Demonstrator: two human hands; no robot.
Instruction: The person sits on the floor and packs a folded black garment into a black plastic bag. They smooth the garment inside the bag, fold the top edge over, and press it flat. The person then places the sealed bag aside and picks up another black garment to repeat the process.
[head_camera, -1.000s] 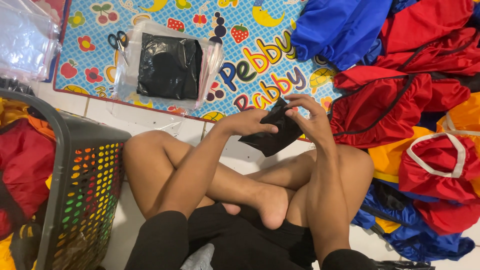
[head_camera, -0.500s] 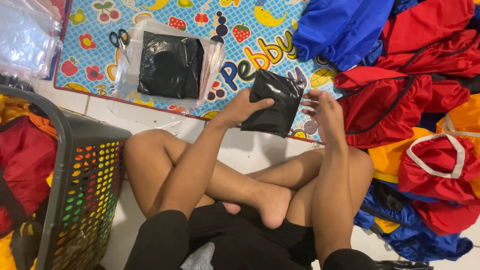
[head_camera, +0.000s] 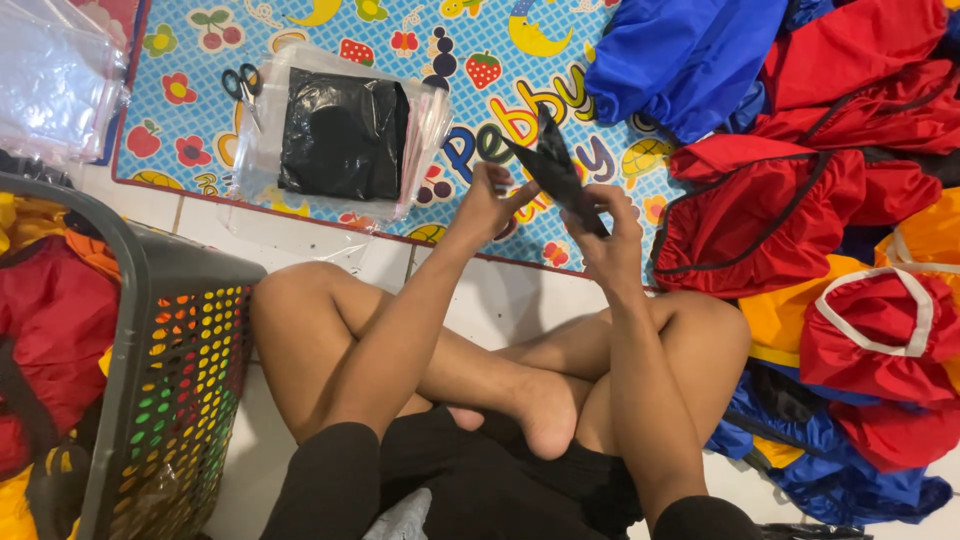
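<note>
Black folded piece (head_camera: 555, 170): we pinch it between both hands, held edge-on above the play mat (head_camera: 200, 150).
Left hand (head_camera: 490, 200): closed on its lower edge.
Right hand (head_camera: 610, 235): fingers wrapped round it.
Scissors (head_camera: 238, 82): far left of our hands.

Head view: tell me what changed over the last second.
The folded black plastic bag rose from lap height to above the play mat and turned edge-on; the left hand and right hand both hold it. The bagged black bundle, scissors and laundry basket stayed put.
</note>
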